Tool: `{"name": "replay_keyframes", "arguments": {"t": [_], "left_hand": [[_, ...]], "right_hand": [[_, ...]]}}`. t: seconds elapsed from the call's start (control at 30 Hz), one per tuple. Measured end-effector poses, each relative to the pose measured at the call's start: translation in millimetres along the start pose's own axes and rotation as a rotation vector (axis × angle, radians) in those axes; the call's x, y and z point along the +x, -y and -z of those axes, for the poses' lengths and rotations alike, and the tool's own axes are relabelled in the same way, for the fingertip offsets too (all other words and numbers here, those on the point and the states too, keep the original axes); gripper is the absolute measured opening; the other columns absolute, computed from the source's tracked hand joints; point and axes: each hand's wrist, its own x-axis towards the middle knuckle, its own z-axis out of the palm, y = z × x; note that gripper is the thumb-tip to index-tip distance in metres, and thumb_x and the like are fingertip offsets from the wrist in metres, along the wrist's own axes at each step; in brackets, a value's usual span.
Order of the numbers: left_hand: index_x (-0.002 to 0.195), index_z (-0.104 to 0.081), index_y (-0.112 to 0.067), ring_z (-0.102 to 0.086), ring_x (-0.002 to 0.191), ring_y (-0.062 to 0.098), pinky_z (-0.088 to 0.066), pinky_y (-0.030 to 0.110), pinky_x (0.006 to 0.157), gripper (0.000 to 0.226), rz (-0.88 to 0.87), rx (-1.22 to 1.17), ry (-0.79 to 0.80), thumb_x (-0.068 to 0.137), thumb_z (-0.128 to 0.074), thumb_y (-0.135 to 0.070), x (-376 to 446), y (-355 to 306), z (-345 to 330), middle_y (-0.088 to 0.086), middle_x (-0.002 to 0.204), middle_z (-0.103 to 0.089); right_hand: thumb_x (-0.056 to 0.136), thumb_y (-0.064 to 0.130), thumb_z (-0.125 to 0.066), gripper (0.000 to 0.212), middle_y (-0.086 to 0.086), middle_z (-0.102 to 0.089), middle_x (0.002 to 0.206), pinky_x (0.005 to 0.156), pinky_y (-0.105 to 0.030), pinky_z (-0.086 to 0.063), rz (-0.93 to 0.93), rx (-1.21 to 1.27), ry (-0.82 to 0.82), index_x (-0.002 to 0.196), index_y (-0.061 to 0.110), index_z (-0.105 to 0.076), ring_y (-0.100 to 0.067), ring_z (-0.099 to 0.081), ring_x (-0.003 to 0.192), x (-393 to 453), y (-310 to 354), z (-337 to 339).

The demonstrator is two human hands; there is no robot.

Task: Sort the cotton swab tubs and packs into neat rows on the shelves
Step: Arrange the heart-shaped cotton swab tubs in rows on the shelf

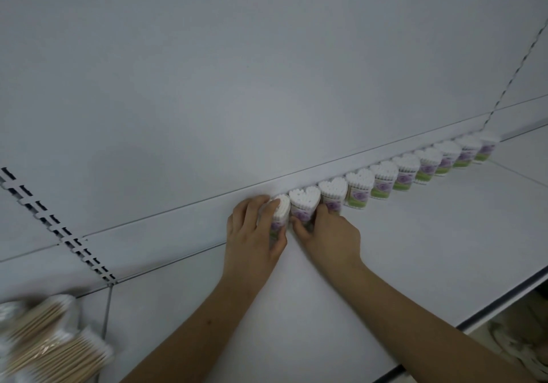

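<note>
A row of several heart-shaped cotton swab tubs with purple and green labels stands along the back wall of the white shelf, running up to the right. My left hand grips the leftmost tub at the row's near end. Beside it, my right hand holds the second tub, thumb on its left side and fingers on its right. Both tubs stand upright, touching each other. Packs of wooden-stick cotton swabs lie blurred at the bottom left.
The shelf's back panel rises right behind the row. A slotted upright runs diagonally at the left, another at the far right. The shelf's front edge crosses the lower right, with floor below it.
</note>
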Motion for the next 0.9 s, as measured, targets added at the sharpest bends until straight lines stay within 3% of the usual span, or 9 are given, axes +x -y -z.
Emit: {"name": "replay_keyframes", "arguments": {"t": [0.13,0.23,0.33,0.43,0.53,0.63,0.7,0.9], "left_hand": [[0.128,-0.061,-0.011,-0.051,0.118,0.031,-0.041,0.041,0.100,0.053,0.015,0.015,0.032,0.079,-0.065,-0.031,-1,-2,3,0.007,0.130,-0.057],[0.130,-0.059,-0.010,-0.051,0.120,0.032,-0.041,0.043,0.101,0.056,-0.011,0.026,0.065,0.079,-0.067,-0.031,-1,-5,9,0.008,0.133,-0.056],[0.134,-0.057,-0.013,-0.049,0.123,0.030,-0.041,0.042,0.103,0.058,-0.037,0.044,0.083,0.079,-0.066,-0.031,-3,-6,23,0.006,0.137,-0.054],[0.142,-0.049,-0.016,-0.045,0.130,0.025,-0.034,0.033,0.109,0.061,0.081,0.007,0.078,0.085,-0.059,-0.037,-10,-7,48,0.004,0.141,-0.049],[0.148,-0.040,-0.018,-0.040,0.135,0.016,-0.031,0.028,0.112,0.063,0.213,-0.022,0.065,0.092,-0.050,-0.045,-26,-12,78,-0.001,0.144,-0.045],[0.150,-0.036,-0.021,-0.039,0.136,0.008,-0.032,0.021,0.111,0.063,0.334,-0.032,0.030,0.095,-0.047,-0.047,-54,-19,104,-0.007,0.146,-0.041],[0.150,-0.036,-0.021,-0.039,0.136,0.005,-0.031,0.014,0.110,0.061,0.403,-0.033,0.004,0.095,-0.048,-0.046,-76,-21,124,-0.008,0.147,-0.040],[0.147,-0.041,-0.023,-0.042,0.134,0.001,-0.045,0.020,0.102,0.054,0.453,0.010,-0.073,0.097,-0.051,-0.041,-137,-6,204,-0.014,0.146,-0.041]], "right_hand": [[0.089,0.063,-0.050,0.049,-0.001,-0.066,0.100,0.064,-0.030,-0.039,0.030,-0.008,0.111,0.109,0.018,-0.056,-0.023,-0.065,0.093,0,-2,13],[0.092,0.058,-0.049,0.039,0.000,-0.065,0.097,0.069,-0.031,-0.046,0.038,-0.028,0.190,0.097,0.020,-0.057,-0.023,-0.064,0.095,-6,-7,30],[0.094,0.053,-0.045,0.034,0.004,-0.059,0.088,0.066,-0.031,-0.045,0.066,0.039,0.047,0.087,0.021,-0.054,-0.018,-0.060,0.087,-11,-7,57],[0.093,0.048,-0.046,0.030,0.005,-0.057,0.096,0.072,-0.032,-0.043,0.214,0.307,-0.140,0.096,0.021,-0.057,-0.017,-0.054,0.092,-5,11,80],[0.094,0.049,-0.042,0.047,0.002,-0.058,0.121,0.093,-0.027,-0.038,0.415,0.538,-0.266,0.122,0.016,-0.058,-0.016,-0.051,0.110,0,48,92],[0.098,0.048,-0.039,0.053,-0.001,-0.053,0.138,0.107,-0.030,-0.034,0.564,0.632,-0.275,0.137,0.014,-0.051,-0.018,-0.047,0.127,-2,97,94],[0.100,0.048,-0.037,0.054,-0.001,-0.050,0.145,0.112,-0.032,-0.028,0.653,0.681,-0.256,0.142,0.014,-0.048,-0.016,-0.043,0.135,-12,135,94],[0.101,0.049,-0.032,0.057,-0.001,-0.046,0.150,0.118,-0.037,-0.026,0.893,0.772,-0.149,0.145,0.014,-0.045,-0.016,-0.037,0.141,-81,236,88]]}}
